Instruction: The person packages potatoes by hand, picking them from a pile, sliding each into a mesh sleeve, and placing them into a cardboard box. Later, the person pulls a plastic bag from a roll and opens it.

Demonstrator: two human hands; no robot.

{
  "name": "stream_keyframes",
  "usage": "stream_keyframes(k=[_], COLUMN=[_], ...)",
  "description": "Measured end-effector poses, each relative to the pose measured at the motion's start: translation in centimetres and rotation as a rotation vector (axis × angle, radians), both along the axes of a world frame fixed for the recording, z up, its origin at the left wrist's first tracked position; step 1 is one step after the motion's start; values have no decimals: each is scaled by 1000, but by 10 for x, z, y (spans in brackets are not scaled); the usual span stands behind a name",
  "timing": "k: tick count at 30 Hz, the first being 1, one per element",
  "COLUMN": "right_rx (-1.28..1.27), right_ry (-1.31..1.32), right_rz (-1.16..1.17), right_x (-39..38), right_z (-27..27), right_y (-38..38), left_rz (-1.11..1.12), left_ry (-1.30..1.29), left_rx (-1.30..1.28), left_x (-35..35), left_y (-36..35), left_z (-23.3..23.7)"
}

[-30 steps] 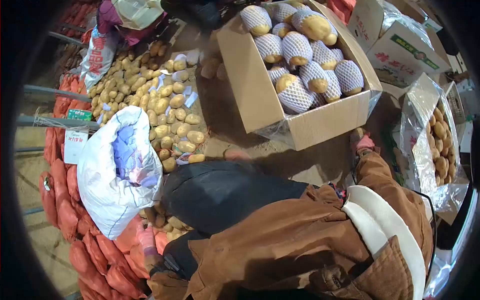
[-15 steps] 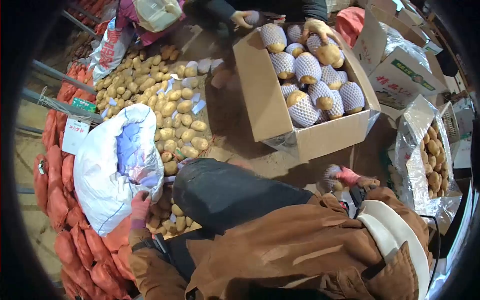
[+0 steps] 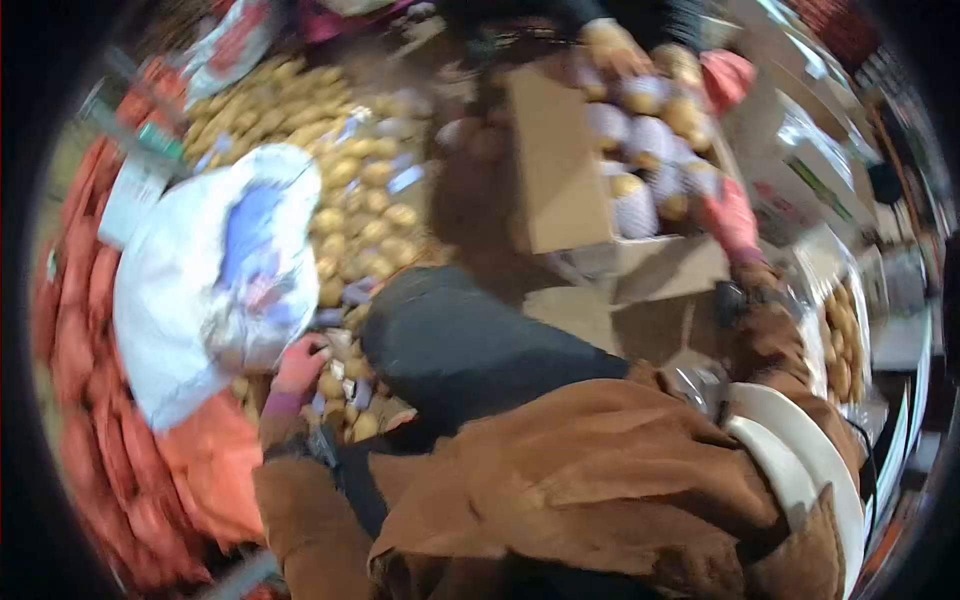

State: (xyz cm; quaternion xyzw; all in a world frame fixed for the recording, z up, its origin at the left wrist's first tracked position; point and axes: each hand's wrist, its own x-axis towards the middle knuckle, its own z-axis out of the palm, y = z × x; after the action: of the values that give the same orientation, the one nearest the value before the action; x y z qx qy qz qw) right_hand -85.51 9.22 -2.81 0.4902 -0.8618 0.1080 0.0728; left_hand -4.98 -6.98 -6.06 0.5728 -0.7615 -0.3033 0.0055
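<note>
My right hand [image 3: 730, 218], in a pink glove, is at the near right corner of the cardboard box [image 3: 563, 165]. Its fingers are closed on a potato in a white foam net [image 3: 702, 180], among several other netted potatoes [image 3: 634, 205] in the box. My left hand [image 3: 298, 366], also gloved in pink, is beside the mouth of the white sack [image 3: 165, 290], just above loose potatoes [image 3: 333, 385]. Its fingers are curled; blur hides what they hold, if anything. Purple-blue foam nets [image 3: 250, 235] show inside the sack.
Loose potatoes [image 3: 345, 170] cover the floor ahead. A co-worker's gloved hand [image 3: 615, 48] reaches into the box's far side. Red mesh sacks [image 3: 85, 400] line the left. A plastic-lined box of potatoes [image 3: 842, 340] and an open carton [image 3: 800, 170] stand at right.
My right hand has moved from beside my leg up to the box with the netted potato. The left hand has left the sack's rim for the loose potatoes. The view has shifted.
</note>
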Motion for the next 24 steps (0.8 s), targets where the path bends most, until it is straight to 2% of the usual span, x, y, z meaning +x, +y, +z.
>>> stream_keyframes(k=[1,2,3,4,5,6,8,10,11,12,14,16,18,20,22,23,24], right_rx=[49,132,217,-90,-170,-357,-518,-366,-275,-183,-70,50,124,81,147,177,206], right_ry=[-45,-107,-165,345,202,56,-407,-578,-633,-685,-740,-803,-803,-699,-850,-965,-1082], right_rz=[-50,-73,-96,144,121,228,497,648,761,870,1019,1100,1257,1392,1381,1343,1301], right_x=[14,43,70,18,46,74,148,204,245,288,346,388,415,435,444,446,448], right_z=[21,54,87,37,59,62,74,55,57,59,42,15,-25,-57,-66,-66,-65], right_y=[-2,-6,-11,-5,-20,-38,-71,-103,-119,-136,-173,-207,-239,-259,-272,-278,-283], left_rz=[62,34,-20,55,29,44,25,163,102,160,251,247,184,230,307,350,498], left_ry=[26,152,122,32,-23,-53,-39,112,76,126,115,-47,-286,-405,-479,-432,-178], left_rx=[24,40,27,29,38,78,99,70,-211,-219,-584,-664,-629,-540,-516,-459,-447], left_x=[-5,2,12,7,16,11,-2,-9,-12,-8,6,15,16,21,36,35,27], left_y=[7,11,10,19,18,18,14,-4,-16,-33,-71,-109,-144,-171,-194,-199,-197], left_z=[12,8,-2,6,-11,-8,-3,-1,2,3,-11,-9,-19,-42,-68,-55,-46])
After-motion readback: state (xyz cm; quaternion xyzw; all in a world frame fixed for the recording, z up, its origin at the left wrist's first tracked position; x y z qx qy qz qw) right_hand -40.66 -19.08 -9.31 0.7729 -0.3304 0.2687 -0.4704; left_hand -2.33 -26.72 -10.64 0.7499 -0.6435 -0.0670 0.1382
